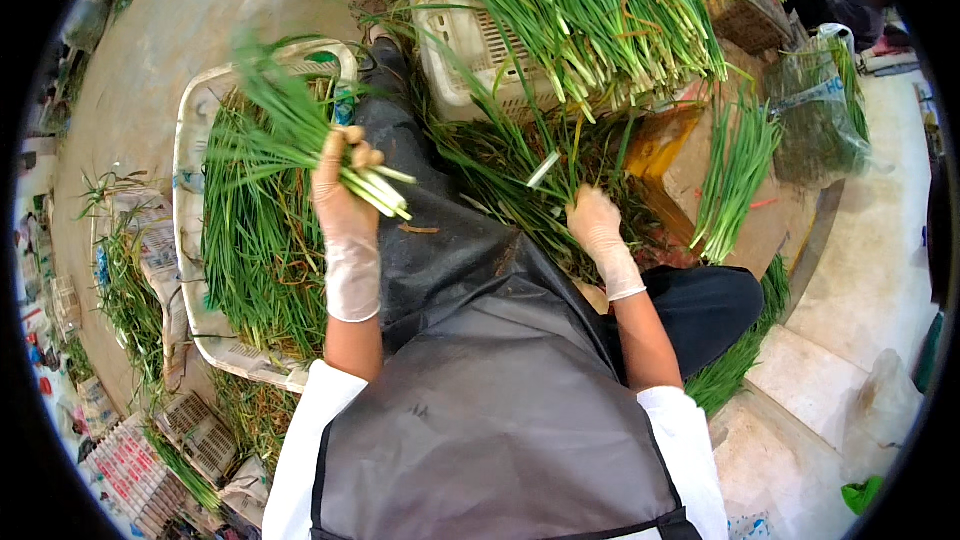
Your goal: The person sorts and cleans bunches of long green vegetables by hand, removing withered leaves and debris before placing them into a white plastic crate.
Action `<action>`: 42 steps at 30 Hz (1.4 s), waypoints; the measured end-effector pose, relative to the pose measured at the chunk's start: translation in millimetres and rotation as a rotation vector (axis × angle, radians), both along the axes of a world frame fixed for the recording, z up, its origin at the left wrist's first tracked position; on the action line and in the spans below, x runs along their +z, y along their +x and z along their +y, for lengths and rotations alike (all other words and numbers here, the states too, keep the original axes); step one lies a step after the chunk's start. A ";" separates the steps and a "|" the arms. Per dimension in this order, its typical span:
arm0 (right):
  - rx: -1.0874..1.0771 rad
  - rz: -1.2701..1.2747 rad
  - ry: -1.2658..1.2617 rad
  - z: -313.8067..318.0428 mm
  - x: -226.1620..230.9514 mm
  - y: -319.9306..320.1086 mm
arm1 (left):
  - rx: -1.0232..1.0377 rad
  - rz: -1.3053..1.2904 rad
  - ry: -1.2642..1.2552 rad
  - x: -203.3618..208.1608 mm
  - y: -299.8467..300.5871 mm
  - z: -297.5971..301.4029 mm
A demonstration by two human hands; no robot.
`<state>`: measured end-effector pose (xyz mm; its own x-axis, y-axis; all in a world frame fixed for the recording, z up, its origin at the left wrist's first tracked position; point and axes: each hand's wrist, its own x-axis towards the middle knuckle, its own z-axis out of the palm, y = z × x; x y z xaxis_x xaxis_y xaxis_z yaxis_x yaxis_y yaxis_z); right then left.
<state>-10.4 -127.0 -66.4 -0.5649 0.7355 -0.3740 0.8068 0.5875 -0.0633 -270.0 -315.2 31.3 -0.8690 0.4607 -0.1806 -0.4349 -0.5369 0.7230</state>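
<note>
My left hand (345, 185), in a thin whitish glove, is closed round a small bunch of garlic chives (280, 135). Their pale cut ends point right and the green leaves, smeared by motion, fan out to the upper left. The bunch is over a white plastic basket (187, 215) filled with more chives (255, 240). Lower and to the right, my gloved right hand (596, 225) has its fingers curled together at the edge of a heap of loose leaves and trimmings (510, 175). What it pinches, if anything, blends with the leaves behind it.
A large pile of chives (590, 10) lies on a white crate (440, 50) ahead. To the right are a separate bunch (735, 180) and a clear plastic bag (820, 130) of greens. A dark apron (490, 380) covers my lap. Another person (840, 0) sits at the far right.
</note>
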 end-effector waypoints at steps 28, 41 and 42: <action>-0.280 0.931 -1.263 -56.5 59.3 -60.4 | -0.524 -0.434 -0.180 -66.7 68.4 40.4; -0.373 0.790 -1.107 -12.5 33.2 -14.0 | -0.521 -0.239 -0.291 -63.7 53.7 12.6; -0.180 0.575 -0.980 -3.0 18.6 0.5 | -0.536 -0.238 -0.303 -64.4 51.9 9.0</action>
